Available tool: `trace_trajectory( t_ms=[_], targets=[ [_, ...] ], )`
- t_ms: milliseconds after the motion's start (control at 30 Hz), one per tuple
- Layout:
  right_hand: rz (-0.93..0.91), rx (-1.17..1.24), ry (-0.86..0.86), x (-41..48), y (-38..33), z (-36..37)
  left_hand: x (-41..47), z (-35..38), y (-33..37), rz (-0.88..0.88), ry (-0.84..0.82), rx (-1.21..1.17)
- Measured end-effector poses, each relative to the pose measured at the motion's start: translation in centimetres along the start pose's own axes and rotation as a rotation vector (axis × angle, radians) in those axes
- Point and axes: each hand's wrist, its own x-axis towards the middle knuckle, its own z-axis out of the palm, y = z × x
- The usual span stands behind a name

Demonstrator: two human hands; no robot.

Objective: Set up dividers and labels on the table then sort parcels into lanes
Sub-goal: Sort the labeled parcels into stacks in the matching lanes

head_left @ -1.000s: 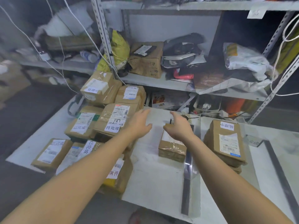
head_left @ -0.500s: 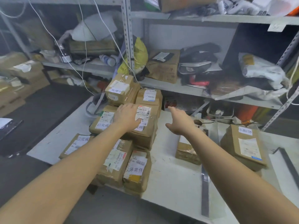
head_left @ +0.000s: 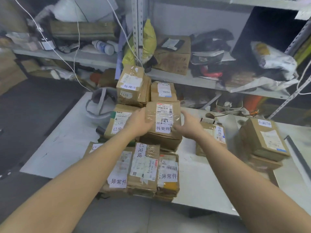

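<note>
A pile of brown cardboard parcels with white labels sits on the white table [head_left: 67,145]. The top parcel [head_left: 162,118], taped and bearing a printed label, rests on another box in the middle of the pile. My left hand [head_left: 138,122] grips its left side and my right hand [head_left: 189,125] holds its right side. Nearer me lie flat parcels [head_left: 143,167] with handwritten-style labels. To the right a single parcel [head_left: 212,137] lies apart, and farther right a stack of two parcels [head_left: 264,140] stands beside a grey divider strip [head_left: 297,155].
Metal shelving [head_left: 137,31] behind the table holds boxes, bags and a yellow sack [head_left: 149,41]. White cables [head_left: 55,51] hang down on the left. A grey-white helmet [head_left: 99,106] lies at the table's back left. Dark floor shows on the left.
Both hands have closed in on the top parcel from either side; before, the left lay on its top and the right hovered open beside it. The view shifted left.
</note>
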Motion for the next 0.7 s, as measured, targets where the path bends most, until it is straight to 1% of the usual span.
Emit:
trace_trajectory(
  t_ms=[67, 133, 200, 267, 400, 500, 700],
  targets=[
    [0.109, 0.139, 0.0, -0.1, -0.5, 0.9, -0.1, 0.9, -0.3, -0.018, -0.061, -0.128],
    [0.204, 0.299, -0.016, -0.2, -0.5, 2.0, 0.0, 1.6, -0.6, -0.051, -0.076, -0.174],
    [0.26, 0.451, -0.039, -0.6, -0.4, 3.1, 0.3, 2.1, -1.1, -0.125, -0.083, -0.248],
    [0.285, 0.545, -0.026, -0.9, -0.3, 3.8, 0.6, 2.5, -1.5, -0.191, -0.111, -0.318],
    [0.321, 0.67, -0.013, -1.1, -0.7, 4.1, 0.8, 3.2, -2.1, -0.198, -0.145, -0.374],
    [0.345, 0.727, -0.028, -1.0, -0.7, 4.2, 0.7, 3.6, -2.1, -0.196, -0.125, -0.41],
    [0.367, 0.795, 0.009, -1.8, 0.3, 3.6, 0.5, 3.6, -0.9, -0.166, -0.083, -0.432]
  ],
)
